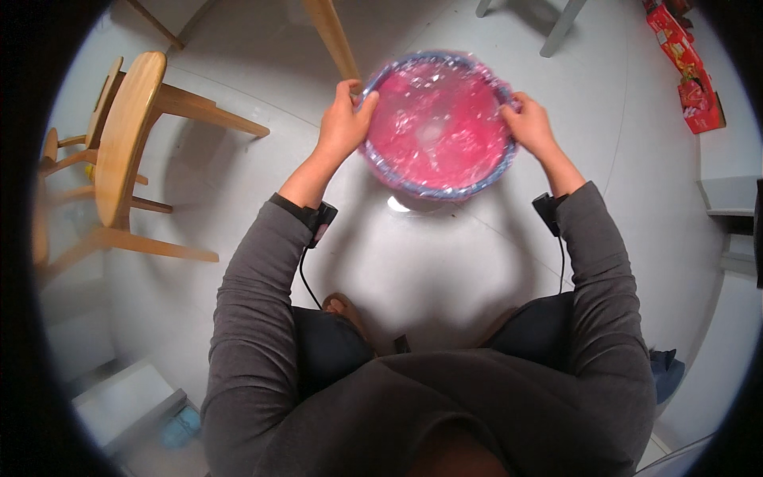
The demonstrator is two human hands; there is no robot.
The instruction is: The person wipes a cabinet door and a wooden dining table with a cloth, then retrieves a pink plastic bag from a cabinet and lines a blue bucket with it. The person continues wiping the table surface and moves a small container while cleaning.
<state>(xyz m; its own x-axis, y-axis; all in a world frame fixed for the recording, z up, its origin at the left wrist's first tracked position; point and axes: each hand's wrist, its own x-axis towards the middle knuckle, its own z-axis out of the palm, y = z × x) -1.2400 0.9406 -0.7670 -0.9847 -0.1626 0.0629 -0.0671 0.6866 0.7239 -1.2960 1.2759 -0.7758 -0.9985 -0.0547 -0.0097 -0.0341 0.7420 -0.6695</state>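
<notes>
A round bin [435, 128], seen from above, is lined with a thin, shiny pink plastic bag. The bag [462, 110] folds over the bin's blue-grey rim [390, 176] and looks crinkled inside. On the rim's left side, my left hand [346, 119] grips with the thumb on top. Opposite it, my right hand [532, 124] holds the right side of the rim, fingers partly hidden behind the edge. I see only a little of the bin's lower body, and the picture is slightly blurred there.
Wooden chairs [128, 143] stand at the left on the pale tiled floor [453, 256]. A wooden leg [334, 39] comes down just behind the bin, and a grey leg [563, 27] stands farther right. Red printed boxes [694, 98] line the right wall.
</notes>
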